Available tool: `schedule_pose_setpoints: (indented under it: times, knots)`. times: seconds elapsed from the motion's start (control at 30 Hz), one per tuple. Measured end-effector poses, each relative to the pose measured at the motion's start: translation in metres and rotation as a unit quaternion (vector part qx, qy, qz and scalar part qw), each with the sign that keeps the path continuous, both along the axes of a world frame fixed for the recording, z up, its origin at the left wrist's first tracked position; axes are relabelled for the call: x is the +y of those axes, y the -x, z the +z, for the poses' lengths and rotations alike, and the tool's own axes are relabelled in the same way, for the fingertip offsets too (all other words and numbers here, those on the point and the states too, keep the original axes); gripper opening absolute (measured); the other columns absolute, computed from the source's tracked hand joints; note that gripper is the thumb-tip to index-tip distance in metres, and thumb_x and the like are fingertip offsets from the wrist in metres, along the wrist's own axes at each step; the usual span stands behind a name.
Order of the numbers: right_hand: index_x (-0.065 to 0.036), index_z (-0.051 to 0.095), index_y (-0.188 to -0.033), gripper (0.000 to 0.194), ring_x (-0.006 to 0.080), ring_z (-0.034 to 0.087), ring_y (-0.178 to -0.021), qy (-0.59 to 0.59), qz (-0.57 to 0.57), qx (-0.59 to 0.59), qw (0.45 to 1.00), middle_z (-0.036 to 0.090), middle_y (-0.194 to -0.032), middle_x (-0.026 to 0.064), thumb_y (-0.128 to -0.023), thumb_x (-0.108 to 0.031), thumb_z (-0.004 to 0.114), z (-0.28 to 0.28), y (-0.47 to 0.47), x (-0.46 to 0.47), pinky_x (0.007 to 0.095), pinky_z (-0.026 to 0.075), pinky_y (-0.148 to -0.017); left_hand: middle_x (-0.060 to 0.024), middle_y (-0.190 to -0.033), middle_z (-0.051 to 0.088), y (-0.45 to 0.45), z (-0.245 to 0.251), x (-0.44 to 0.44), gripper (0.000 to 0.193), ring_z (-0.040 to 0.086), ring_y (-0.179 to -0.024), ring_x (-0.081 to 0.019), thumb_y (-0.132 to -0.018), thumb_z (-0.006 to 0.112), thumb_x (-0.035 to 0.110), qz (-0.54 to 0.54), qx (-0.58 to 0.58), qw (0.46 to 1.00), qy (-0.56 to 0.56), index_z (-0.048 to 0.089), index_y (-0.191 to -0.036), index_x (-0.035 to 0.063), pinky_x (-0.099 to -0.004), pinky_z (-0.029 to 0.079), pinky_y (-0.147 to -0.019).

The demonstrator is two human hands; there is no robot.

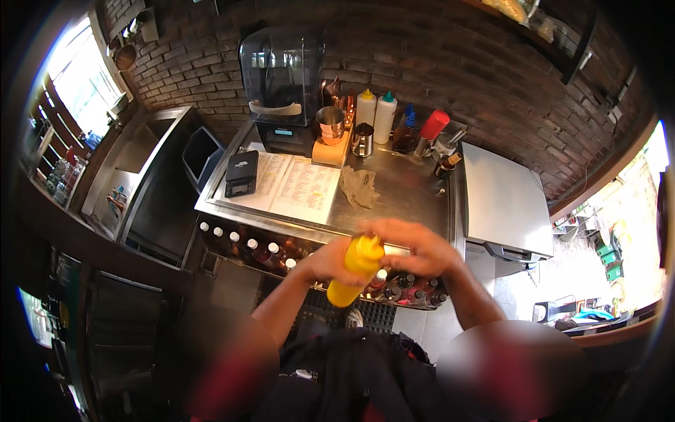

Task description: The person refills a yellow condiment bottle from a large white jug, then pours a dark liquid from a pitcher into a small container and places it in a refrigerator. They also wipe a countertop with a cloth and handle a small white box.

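Note:
My left hand (333, 264) is wrapped around a yellow squeeze bottle (345, 293) with a yellow nozzle cap, held tilted over the front edge of the steel counter (406, 211). Close to the cap, on its right side, is my right hand (416, 247), fingers curved; whether it touches the cap is unclear. A crumpled tan cloth (358, 187) lies on the counter beyond my hands. To its left are printed sheets (303, 192) with a black digital scale (242, 173) on their left part.
A covered blender (282, 95) stands at the back left. Beside it are a copper shaker cup (331, 124), a steel pitcher (363, 140) and several squeeze bottles (386, 118). A rack of bottles (258, 253) runs along the counter's front. A steel-topped unit (501, 195) is at right, a sink (132, 158) at left.

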State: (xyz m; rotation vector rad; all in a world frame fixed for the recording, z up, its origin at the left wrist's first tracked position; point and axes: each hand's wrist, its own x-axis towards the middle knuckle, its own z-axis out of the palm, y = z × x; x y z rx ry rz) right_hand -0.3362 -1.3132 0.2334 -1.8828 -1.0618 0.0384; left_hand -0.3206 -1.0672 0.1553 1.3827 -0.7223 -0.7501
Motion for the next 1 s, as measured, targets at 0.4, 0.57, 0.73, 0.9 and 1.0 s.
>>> schedule_pose_setpoints:
  times: [0.4,0.57,0.73,0.9,1.0]
  knots:
    - [-0.009,0.074,-0.118,0.059,0.0293,0.067,-0.087,0.210,-0.179,-0.024,0.961,0.066,-0.094,0.0123,-0.074,-0.045,0.090,0.010,-0.144,0.085,0.0392,0.052,-0.075,-0.0048,-0.121,0.064,-0.140,-0.017,0.046,0.081,0.063,-0.112,-0.0157,-0.070,0.090,0.003,0.120,0.039,0.990,0.067,0.052,-0.142,0.0050,-0.0334,0.052,-0.099]
    - [-0.007,0.065,-0.135,0.073,0.0327,0.065,-0.111,0.141,-0.177,-0.011,0.974,0.065,-0.121,0.0166,-0.077,-0.045,0.087,-0.033,-0.189,0.119,0.0434,0.052,-0.095,-0.0052,-0.128,0.060,-0.180,-0.055,0.083,0.085,0.060,-0.119,-0.0177,-0.070,0.093,0.005,0.225,-0.037,0.973,0.026,0.049,-0.143,0.0067,-0.0338,0.049,-0.104]
    - [-0.006,0.069,-0.130,0.050,0.0200,0.070,-0.098,0.043,-0.299,0.121,0.946,0.072,-0.114,0.0116,-0.089,-0.031,0.081,-0.096,-0.212,0.091,0.0335,0.055,-0.087,-0.0044,-0.131,0.057,-0.201,-0.092,0.099,0.082,0.058,-0.123,-0.0195,-0.069,0.094,0.003,0.351,-0.099,0.931,0.010,0.053,-0.139,0.0105,-0.0341,0.047,-0.108]
    - [-0.001,0.075,-0.116,0.029,0.0128,0.068,-0.087,0.048,-0.398,0.204,0.893,0.077,-0.096,0.0070,-0.095,-0.021,0.075,-0.192,-0.149,0.048,0.0300,0.055,-0.082,-0.0065,-0.135,0.060,-0.203,-0.111,0.100,0.082,0.058,-0.125,-0.0202,-0.071,0.092,0.000,0.448,-0.083,0.890,-0.024,0.053,-0.141,0.0131,-0.0351,0.048,-0.110]
    - [0.000,0.074,-0.116,0.028,0.0108,0.067,-0.086,0.045,-0.363,0.238,0.899,0.076,-0.095,0.0055,-0.096,-0.020,0.075,-0.222,-0.109,0.038,0.0281,0.054,-0.080,-0.0098,-0.141,0.055,-0.199,-0.114,0.100,0.100,0.057,-0.128,-0.0234,-0.067,0.098,0.013,0.470,-0.108,0.876,-0.027,0.044,-0.152,0.0130,-0.0374,0.047,-0.111]
